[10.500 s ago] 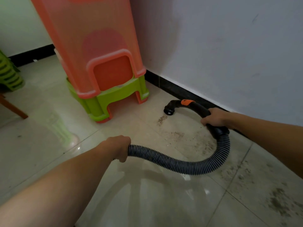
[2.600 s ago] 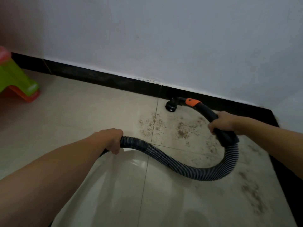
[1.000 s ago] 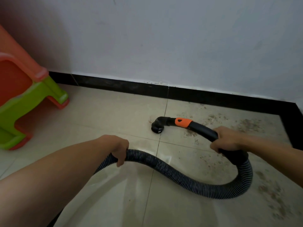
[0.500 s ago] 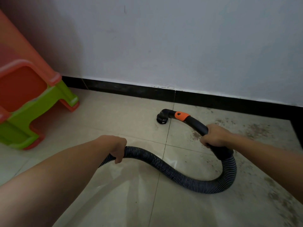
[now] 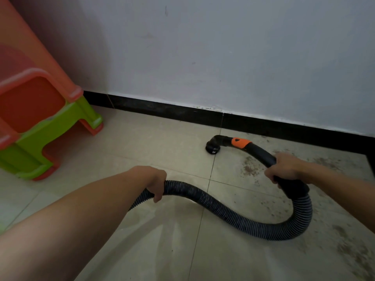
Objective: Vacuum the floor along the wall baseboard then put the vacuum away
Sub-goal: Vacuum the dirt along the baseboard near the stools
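Only 1 view: a head-worn wide-angle camera, looking forward and steeply down past both forearms at the tiled floor point(image 5: 162, 142). It faces the white wall point(image 5: 223, 57) and its black baseboard point(image 5: 162, 111), which slants across the upper frame. Straight lines bow towards the edges.

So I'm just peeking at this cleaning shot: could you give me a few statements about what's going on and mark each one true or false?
1. The right hand grips the black vacuum handle. True.
2. The left hand is empty. False: it holds the ribbed hose.
3. The nozzle is on the floor near the black baseboard. True.
4. The floor tiles are spotless everywhere. False: brown dirt speckles the tiles on the right.
5. The stacked plastic stools are blue. False: they are orange and green.
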{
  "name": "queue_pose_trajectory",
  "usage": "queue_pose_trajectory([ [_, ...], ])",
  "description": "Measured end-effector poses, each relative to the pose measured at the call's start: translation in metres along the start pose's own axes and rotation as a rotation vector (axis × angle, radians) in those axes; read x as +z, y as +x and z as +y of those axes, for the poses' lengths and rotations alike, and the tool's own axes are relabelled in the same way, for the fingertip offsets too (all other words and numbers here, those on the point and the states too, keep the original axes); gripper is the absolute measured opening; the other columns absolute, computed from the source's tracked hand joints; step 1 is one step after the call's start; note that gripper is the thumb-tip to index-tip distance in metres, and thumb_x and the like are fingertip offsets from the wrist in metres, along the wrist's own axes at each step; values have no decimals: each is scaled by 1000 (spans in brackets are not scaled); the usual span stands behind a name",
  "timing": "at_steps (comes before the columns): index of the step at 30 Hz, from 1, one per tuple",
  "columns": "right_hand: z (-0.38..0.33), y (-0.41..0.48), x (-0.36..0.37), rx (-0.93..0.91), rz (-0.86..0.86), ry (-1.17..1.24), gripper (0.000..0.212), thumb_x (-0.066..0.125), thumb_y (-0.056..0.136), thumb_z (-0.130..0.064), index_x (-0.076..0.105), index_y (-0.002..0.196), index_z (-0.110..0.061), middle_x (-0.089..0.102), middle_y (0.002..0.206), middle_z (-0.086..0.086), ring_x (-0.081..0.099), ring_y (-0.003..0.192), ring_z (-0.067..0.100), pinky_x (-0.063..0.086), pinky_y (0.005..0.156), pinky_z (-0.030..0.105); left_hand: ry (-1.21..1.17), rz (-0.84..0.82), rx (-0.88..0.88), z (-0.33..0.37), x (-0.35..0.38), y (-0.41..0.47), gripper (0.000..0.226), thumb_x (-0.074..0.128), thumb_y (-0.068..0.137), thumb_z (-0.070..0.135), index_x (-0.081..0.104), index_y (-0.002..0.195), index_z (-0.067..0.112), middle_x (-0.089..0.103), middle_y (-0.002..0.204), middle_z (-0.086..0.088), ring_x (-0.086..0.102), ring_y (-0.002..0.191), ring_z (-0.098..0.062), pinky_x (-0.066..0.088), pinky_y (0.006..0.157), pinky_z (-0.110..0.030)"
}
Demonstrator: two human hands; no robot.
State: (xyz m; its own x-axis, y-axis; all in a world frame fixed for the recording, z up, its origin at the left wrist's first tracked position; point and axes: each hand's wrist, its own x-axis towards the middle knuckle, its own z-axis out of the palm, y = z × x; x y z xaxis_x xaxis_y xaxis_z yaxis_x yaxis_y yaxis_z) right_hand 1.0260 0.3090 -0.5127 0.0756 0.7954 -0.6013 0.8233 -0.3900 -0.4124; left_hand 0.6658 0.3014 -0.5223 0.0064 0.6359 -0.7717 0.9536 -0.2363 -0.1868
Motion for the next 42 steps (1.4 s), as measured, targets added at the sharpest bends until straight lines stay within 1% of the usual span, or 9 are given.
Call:
queue_pose_trajectory([
  [7,-11,-10,22,-64,-242,-57,35,71,71,-4,57,104,-6,68,78,17,68,63,26,60,62,38,78,-69,-12,-1,0,5,64,84,68,32,54,121,12,63,113,-8,63,97,-28,53,84,-39],
  [13,0,18,16,34,96,45,28,73,81,-13,57,103,-6,73,79,15,71,70,28,61,76,48,-4,9,-29,-9,0,5,62,78,73,32,48,123,12,58,111,-7,58,92,-26,49,75,-36],
  [16,-1,29,12,32,213,99,30,73,84,-21,55,105,-9,73,73,12,72,67,27,61,72,43,-56,37,-38,-17,1,4,56,75,76,29,47,122,12,54,103,-4,57,91,-24,47,72,-33],
  [20,-29,36,15,-115,13,301,28,67,88,-18,55,110,-7,74,74,15,72,63,25,57,57,34,-80,59,-58,-28,2,3,53,74,76,26,48,119,11,54,99,-4,57,87,-23,46,70,-32],
  [22,-57,37,18,-182,-126,351,26,65,90,-18,56,113,-9,73,84,16,74,69,26,57,59,32,-77,46,-74,-36,6,4,53,76,75,26,48,117,12,55,97,-4,58,86,-24,48,71,-33],
  [26,-127,46,36,-361,-183,115,23,68,90,-20,56,110,-17,66,85,10,69,61,16,55,55,25,-81,17,-88,-50,24,11,55,77,74,25,50,120,11,57,98,-5,62,92,-25,52,77,-35],
  [32,-234,76,68,-543,185,-568,39,62,89,-39,51,124,-27,52,82,-4,51,69,13,32,55,28,-162,-15,-103,-64,45,33,55,75,76,25,48,122,12,57,100,-5,61,93,-25,53,82,-36],
  [36,-249,88,74,-497,188,-663,39,61,90,-38,51,126,-26,54,85,-1,53,72,17,37,60,31,-177,-16,-108,-72,48,45,57,76,74,26,47,121,13,52,95,-3,56,86,-23,53,81,-36],
  [42,-189,82,64,-445,192,-624,39,61,90,-38,48,126,-26,56,88,-1,56,76,15,42,64,29,-170,-5,-70,-67,43,52,56,78,71,26,47,117,16,55,102,-4,60,97,-24,53,88,-40],
])
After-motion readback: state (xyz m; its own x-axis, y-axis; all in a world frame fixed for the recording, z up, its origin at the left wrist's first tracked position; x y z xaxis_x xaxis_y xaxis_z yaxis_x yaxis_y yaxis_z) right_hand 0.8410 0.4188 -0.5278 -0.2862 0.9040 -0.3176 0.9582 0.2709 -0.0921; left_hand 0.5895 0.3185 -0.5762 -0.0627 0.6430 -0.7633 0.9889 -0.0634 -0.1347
